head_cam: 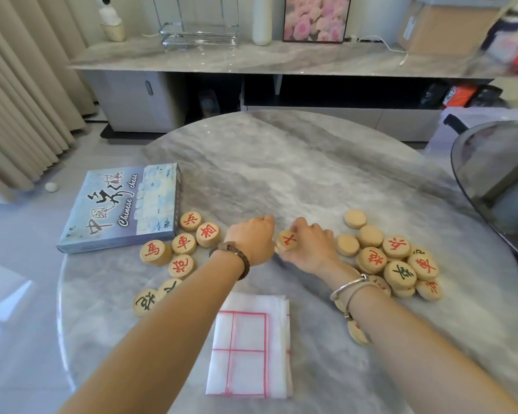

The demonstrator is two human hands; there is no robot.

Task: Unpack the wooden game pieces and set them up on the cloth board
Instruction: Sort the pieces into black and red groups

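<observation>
Sorting wooden pieces mid-table, with the cloth board not yet unfolded.
The right hand (310,248) is pinching a red-marked piece (286,241) beside the left hand (251,239), whose fingers are curling out of sight, so I cannot tell whether it is holding anything. Loose pieces (398,264) are lying in clusters toward the left and right edges of the table (281,162); the cloth board (248,345) is sitting folded at the near edge, the box (123,207) at the left. Spreading the cloth first would probably be wiser, since the glossy marble is looking slippery. A sideboard (251,58) and curtains (18,100) are standing behind.
</observation>
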